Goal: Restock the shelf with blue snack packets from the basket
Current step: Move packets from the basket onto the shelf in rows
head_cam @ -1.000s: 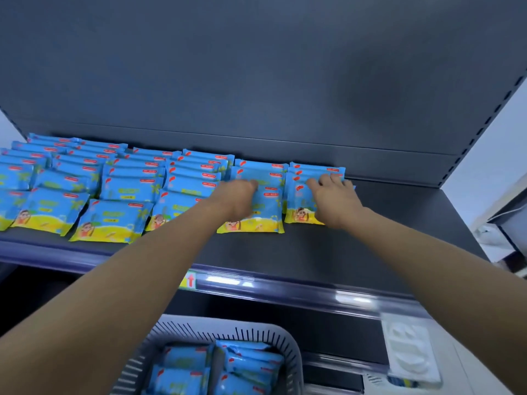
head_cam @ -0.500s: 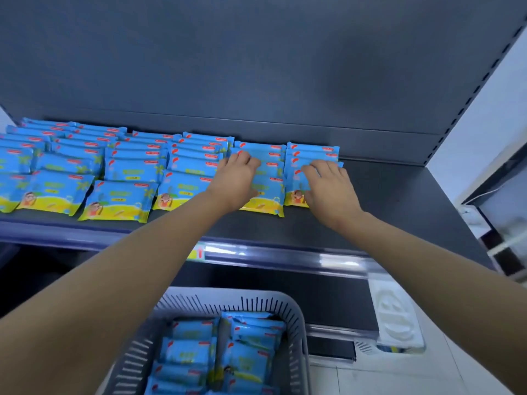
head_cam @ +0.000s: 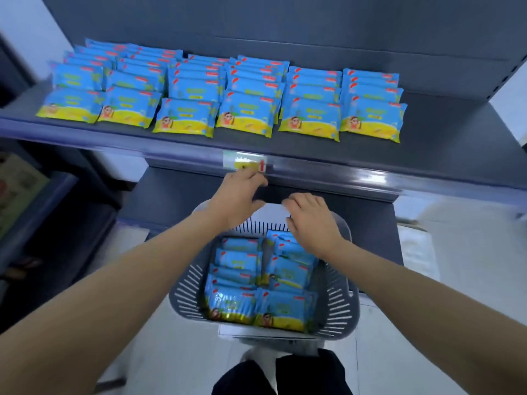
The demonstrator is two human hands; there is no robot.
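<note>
Matte dark shelf (head_cam: 442, 132): glossy flat blue packets (head_cam: 245, 115); slotted plastic basket (head_cam: 336, 303) below.

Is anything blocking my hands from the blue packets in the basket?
Nothing visible does. The basket has no lid, and the blue packets lie exposed. The left hand and right hand hover empty over its far rim.

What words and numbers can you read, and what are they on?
"1" in red: yellow price tag on the shelf edge; its other print is blurred.
Shelf packets: print too blurred to read.
Basket packets: print too blurred to read.
</note>
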